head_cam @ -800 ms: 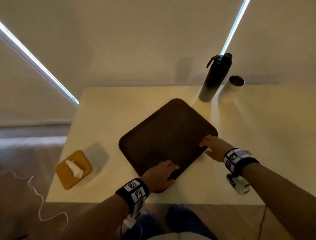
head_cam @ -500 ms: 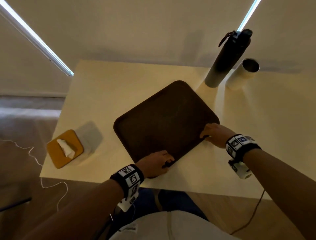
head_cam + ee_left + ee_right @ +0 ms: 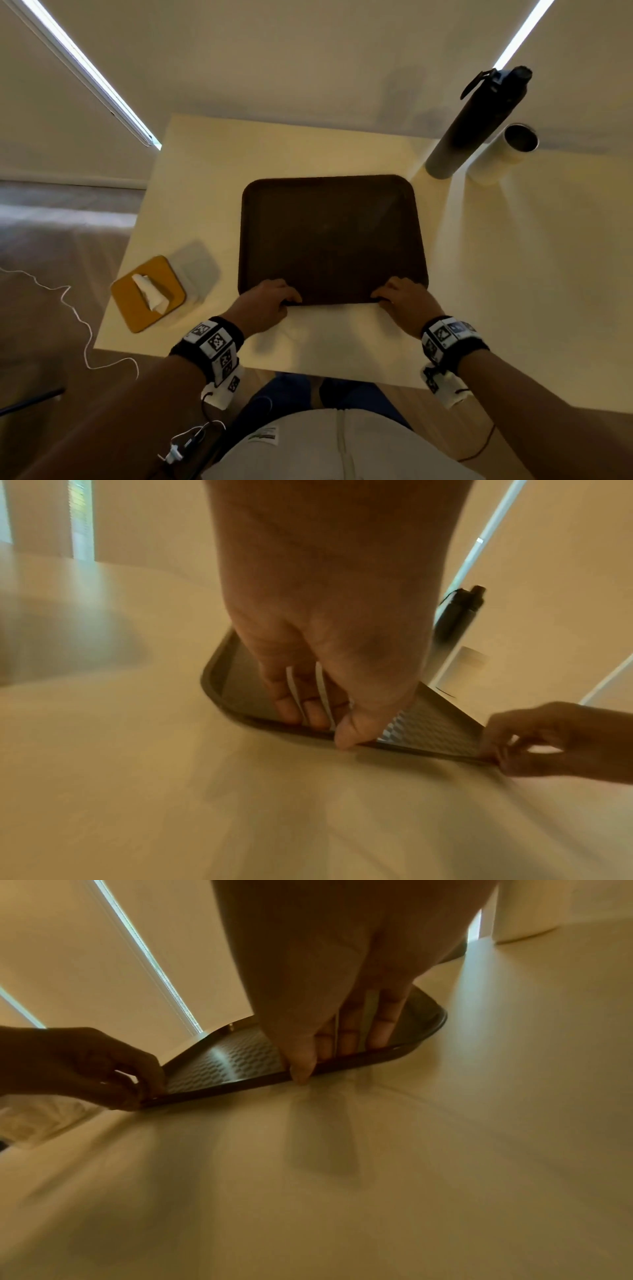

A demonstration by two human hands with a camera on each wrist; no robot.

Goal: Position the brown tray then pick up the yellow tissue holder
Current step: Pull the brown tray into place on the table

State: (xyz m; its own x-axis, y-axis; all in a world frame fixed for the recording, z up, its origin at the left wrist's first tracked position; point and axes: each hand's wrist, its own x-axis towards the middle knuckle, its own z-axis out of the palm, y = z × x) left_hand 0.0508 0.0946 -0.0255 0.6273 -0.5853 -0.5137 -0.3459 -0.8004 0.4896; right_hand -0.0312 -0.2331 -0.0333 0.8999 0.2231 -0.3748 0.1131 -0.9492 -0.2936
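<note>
The brown tray [image 3: 332, 236] lies flat and square to me in the middle of the pale table [image 3: 513, 274]. My left hand [image 3: 274, 301] pinches the tray's near rim by its left corner, thumb under the edge and fingers inside the tray [image 3: 240, 696]. My right hand [image 3: 397, 298] pinches the same near rim by the right corner. In the right wrist view the thumb wraps the tray [image 3: 219, 1056] edge. The yellow tissue holder [image 3: 147, 291], with a white tissue poking out, sits near the table's left front corner, untouched.
A tall dark bottle [image 3: 479, 123] and a white tumbler [image 3: 503, 154] stand just past the tray's far right corner. A white cable [image 3: 78, 315] trails on the floor to the left. The table's front edge is close to my body.
The tray has turned from a diagonal lie to square with the table edge. Both hands moved along with it and now sit on its near rim.
</note>
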